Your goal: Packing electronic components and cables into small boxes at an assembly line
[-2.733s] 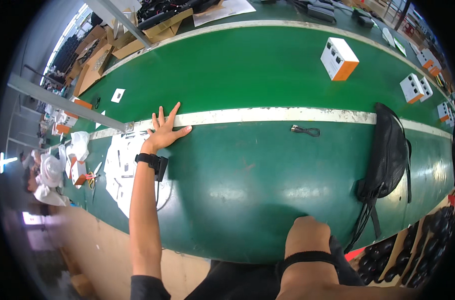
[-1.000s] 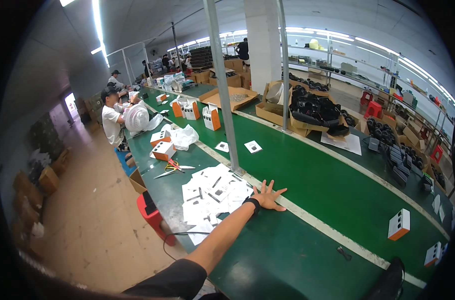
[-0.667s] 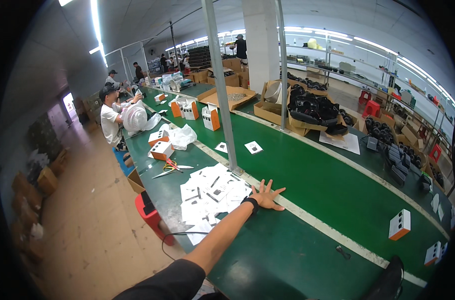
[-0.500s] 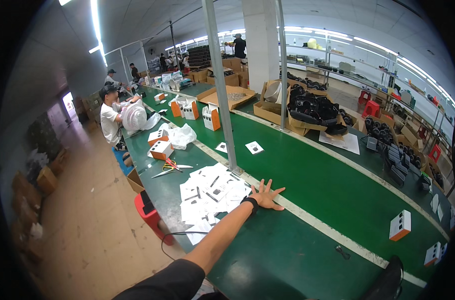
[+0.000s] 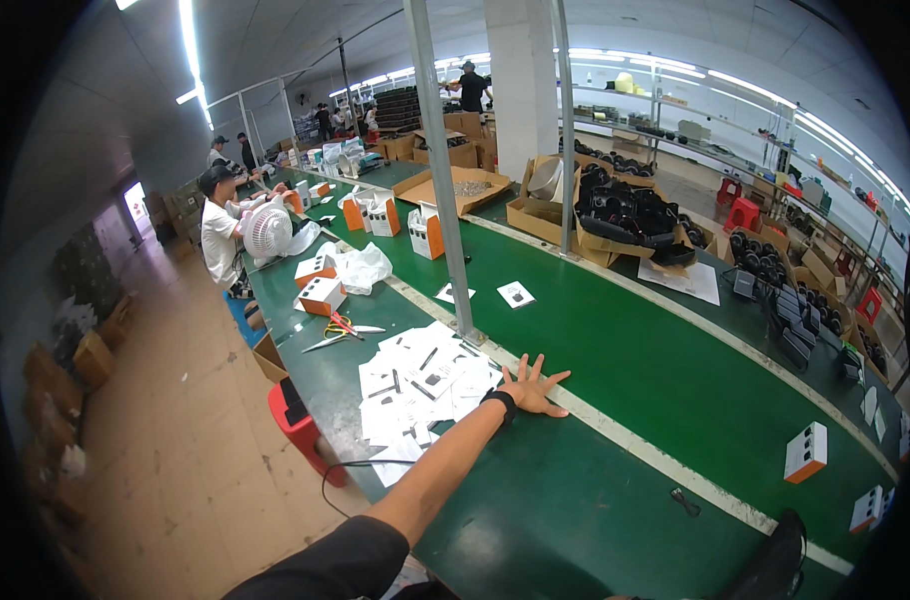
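Observation:
My left hand [image 5: 535,387], a black band round its wrist, lies palm down with fingers spread on the pale rail [image 5: 615,438] between the green table and the green conveyor belt. Nothing is held in it. Just left of the hand spreads a loose heap of white printed leaflets [image 5: 425,385], which my forearm passes beside. Farther along the table are a pair of scissors [image 5: 343,328] with red and yellow handles and a white-and-orange box [image 5: 322,296]. Another leaflet [image 5: 516,294] rides on the belt beyond the hand. My right hand is out of view.
A metal post [image 5: 440,180] rises just beyond the leaflets. White-and-orange boxes stand on the belt, one [image 5: 806,452] at right. A cable [image 5: 685,502] and a dark shape [image 5: 775,560] lie nearer. A co-worker [image 5: 220,230] sits by a white fan [image 5: 269,232]; a red stool [image 5: 300,430] stands left.
The leaflets and the right-hand box on the belt have shifted slightly rightward. The co-worker by the fan has changed posture, with an orange-and-white box near their hands. My left hand has barely moved.

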`<state>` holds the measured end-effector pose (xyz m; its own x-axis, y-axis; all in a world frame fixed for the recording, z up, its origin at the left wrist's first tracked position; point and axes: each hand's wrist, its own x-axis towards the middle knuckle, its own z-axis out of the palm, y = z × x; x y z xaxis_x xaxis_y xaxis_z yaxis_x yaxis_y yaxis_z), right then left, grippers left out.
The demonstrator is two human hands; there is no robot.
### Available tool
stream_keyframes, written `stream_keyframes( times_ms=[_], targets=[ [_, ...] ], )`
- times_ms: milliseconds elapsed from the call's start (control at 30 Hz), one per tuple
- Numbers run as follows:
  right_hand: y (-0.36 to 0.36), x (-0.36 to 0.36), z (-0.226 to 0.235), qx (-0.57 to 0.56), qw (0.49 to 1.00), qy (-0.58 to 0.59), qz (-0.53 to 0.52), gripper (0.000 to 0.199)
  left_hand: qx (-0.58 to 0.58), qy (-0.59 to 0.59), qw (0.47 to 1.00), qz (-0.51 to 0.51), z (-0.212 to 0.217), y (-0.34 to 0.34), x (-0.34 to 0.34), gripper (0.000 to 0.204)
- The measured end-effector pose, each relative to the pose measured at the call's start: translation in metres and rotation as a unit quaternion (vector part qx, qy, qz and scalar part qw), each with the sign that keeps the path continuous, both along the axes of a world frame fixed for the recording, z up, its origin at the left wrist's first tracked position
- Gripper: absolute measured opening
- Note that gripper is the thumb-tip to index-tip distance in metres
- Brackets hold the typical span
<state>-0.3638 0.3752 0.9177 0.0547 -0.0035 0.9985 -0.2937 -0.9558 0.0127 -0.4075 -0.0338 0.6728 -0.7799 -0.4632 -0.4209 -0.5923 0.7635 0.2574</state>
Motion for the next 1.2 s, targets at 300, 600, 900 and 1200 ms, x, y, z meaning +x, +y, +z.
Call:
stream_keyframes(
  times_ms=[300,600,900,1200],
  targets=[
    [-0.0009,-0.0023,-0.0022,-0.012,1.000,0.003,0.004,0.021,0.005,0.007,1.000,0.002,-0.0005,-0.0004,-0.0013,0.126],
    [0.0010,-0.0010,-0.0019,-0.002,1.000,0.004,0.000,0.022,0.004,0.005,1.000,0.001,0.0007,0.0005,-0.0007,0.125],
    [-0.0002,-0.0012,-0.0035,-0.013,1.000,-0.002,0.002,0.022,-0.004,0.004,1.000,-0.003,-0.0018,-0.0023,-0.0001,0.126],
    [0.0015,-0.0004,-0.0048,-0.015,1.000,-0.010,0.005,0.024,-0.008,0.001,1.000,-0.001,-0.0007,-0.0001,0.0005,0.125]
  ],
)
